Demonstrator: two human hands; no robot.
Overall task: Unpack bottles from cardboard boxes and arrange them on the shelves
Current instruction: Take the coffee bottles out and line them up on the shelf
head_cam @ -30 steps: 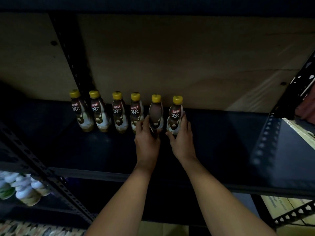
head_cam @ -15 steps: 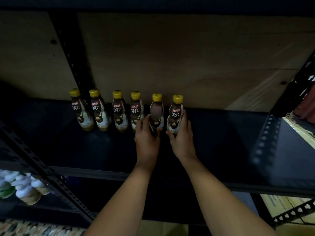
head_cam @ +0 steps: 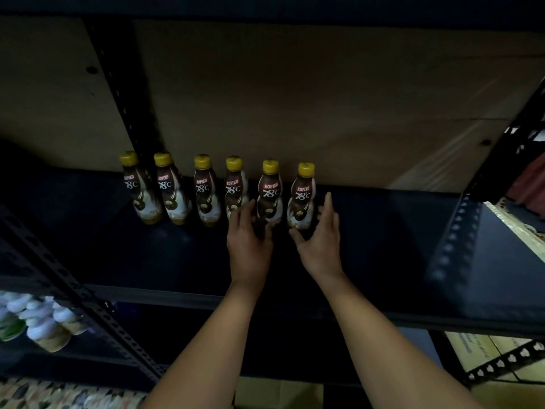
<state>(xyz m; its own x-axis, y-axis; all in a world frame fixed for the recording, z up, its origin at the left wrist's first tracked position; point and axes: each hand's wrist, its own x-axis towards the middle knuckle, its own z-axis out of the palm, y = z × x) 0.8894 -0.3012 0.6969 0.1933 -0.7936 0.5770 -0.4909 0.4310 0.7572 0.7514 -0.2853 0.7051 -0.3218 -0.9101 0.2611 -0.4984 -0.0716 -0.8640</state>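
A: What stands on the dark metal shelf (head_cam: 383, 246)?

B: Six brown-and-cream plastic bottles with yellow caps, printed "KOPIKO 78°C", upright in a row along the back, against the tan plywood back panel (head_cam: 324, 98). From the left: the first bottle (head_cam: 141, 190), the second bottle (head_cam: 172, 191), the third bottle (head_cam: 206, 193), the fourth bottle (head_cam: 236, 187), the fifth bottle (head_cam: 269, 193) and the sixth bottle (head_cam: 302, 199).

A: Where are the hands?

B: Both reach in over the shelf's front edge. The left hand (head_cam: 249, 246) is at the base of the fifth bottle, fingers curved round its lower left side and thumb by its right side. It seems to grasp that bottle, and its fingertips overlap the foot of the fourth one too.

A: And the other?

B: The right hand (head_cam: 320, 246) is spread loose around the foot of the sixth bottle, thumb just below it and fingers straight up along its right side. There is a dark gap between fingers and bottle, so it reads as released, holding nothing.

A: Anything else?

B: A black perforated steel upright (head_cam: 126, 98) rises behind the two leftmost bottles. On a lower shelf at bottom left stand white-capped bottles (head_cam: 44, 326), blurred. At lower right sit brown cardboard boxes (head_cam: 477, 349) behind a perforated rail.
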